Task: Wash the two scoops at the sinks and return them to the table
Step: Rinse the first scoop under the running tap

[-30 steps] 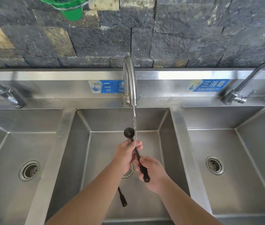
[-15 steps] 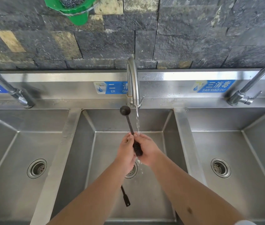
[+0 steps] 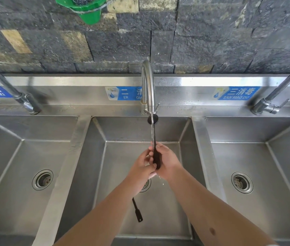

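Note:
A black long-handled scoop (image 3: pixel 154 139) stands upright over the middle sink (image 3: pixel 167 201), its round bowl just under the spout of the middle tap (image 3: pixel 147 86). Water runs down along its shaft. My right hand (image 3: pixel 168 161) grips the thick end of the handle. My left hand (image 3: pixel 143 166) pinches the same handle from the left side. A second black scoop (image 3: pixel 137 211) lies on the bottom of the middle sink below my left forearm; only its handle shows, the bowl is hidden.
Left sink (image 3: pixel 16 174) and right sink (image 3: pixel 257 174) flank the middle one, each with its own tap (image 3: pixel 25 102) (image 3: pixel 268 105). A green container (image 3: pixel 89 9) hangs on the stone wall above. Blue labels (image 3: pixel 124 93) mark the backsplash.
The scoop rose and swung right until its bowl sat under the spout. My right hand slid up the handle to meet my left hand, and water now runs down the shaft.

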Demonstrator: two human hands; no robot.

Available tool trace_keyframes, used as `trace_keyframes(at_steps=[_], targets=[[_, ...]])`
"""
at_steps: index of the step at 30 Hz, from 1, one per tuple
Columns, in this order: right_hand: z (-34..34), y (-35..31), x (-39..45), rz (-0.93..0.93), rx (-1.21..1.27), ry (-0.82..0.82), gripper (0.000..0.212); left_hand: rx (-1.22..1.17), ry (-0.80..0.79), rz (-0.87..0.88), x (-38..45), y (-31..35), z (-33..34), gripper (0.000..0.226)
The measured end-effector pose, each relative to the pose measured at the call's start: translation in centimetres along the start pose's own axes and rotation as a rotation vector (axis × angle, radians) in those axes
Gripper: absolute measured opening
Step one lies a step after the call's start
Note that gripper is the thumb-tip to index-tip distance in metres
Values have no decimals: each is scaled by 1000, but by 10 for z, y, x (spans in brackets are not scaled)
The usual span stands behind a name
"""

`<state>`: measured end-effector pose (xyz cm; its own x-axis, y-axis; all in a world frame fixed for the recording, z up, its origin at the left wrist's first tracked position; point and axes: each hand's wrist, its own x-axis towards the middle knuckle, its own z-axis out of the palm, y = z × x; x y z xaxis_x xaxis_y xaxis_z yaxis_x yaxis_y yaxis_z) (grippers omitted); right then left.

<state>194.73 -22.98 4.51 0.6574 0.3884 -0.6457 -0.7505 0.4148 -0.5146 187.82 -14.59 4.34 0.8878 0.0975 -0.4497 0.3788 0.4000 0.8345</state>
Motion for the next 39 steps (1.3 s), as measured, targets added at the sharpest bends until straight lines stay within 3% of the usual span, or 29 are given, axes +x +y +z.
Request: trace_keyframes(at_steps=[5,8,10,12,15,21,26,30,34,39], targets=[[-15,10,-26,-90,-368,137,15,31,67,-10,11,-4,4,24],[-17,16,-41,-61,-402,144,15,91,138,-47,23,-6,7,13],[-22,21,-51,-22,-413,138,15,-28,169,-78,30,-4,9,3],[-29,27,-59,16,-444,163,14,-196,195,-56,38,1,6,11],[-37,35,-70,23,-437,173,16,-236,169,-30,45,4,3,21],[-53,41,-84,47,-336,147,24,-246,79,-54,43,-10,8,8],[-71,52,-85,128,-415,234,20,-399,162,-123,45,-6,6,18],[-64,51,-74,86,-476,257,22,-361,130,-87,40,-9,2,13],[-37,33,-57,3,-413,162,32,-151,101,-73,32,-12,-3,5],[-6,13,-33,-62,-342,49,36,-71,151,-6,33,4,-12,18]])
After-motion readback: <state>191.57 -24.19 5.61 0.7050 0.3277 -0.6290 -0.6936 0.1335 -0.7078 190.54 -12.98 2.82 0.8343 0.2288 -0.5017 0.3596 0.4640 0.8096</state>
